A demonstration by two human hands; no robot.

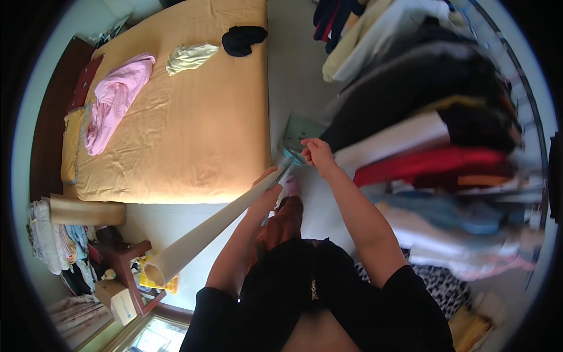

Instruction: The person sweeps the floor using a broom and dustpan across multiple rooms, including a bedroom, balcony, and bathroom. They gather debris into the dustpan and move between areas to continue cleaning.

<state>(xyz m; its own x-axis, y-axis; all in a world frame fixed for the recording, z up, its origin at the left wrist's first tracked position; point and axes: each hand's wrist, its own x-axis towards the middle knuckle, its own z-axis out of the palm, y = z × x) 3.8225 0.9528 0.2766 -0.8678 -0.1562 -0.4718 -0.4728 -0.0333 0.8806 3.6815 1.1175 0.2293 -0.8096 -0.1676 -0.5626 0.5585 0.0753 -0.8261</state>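
Observation:
My left hand (265,193) is closed around a long, pale hollow tube (206,233) and a thin grey handle (282,171) beside it. The tube slants up from the lower left, its open end towards me. Ahead of that hand, a grey-green dustpan (301,130) with a toothed edge and some dark bits in it is over the floor. A turquoise part (294,156) shows at its near side; whether it belongs to the dustpan or to a broom is unclear. My right hand (320,156) hovers by the dustpan with loosely bent fingers and nothing visible in them.
A bed with an orange sheet (211,132) fills the left, bearing a pink cloth (121,99), a pale yellow cloth (192,58) and a black cloth (243,40). Blurred hanging clothes (422,88) crowd the right. A wooden stool (127,264) and a cardboard box (116,301) stand lower left.

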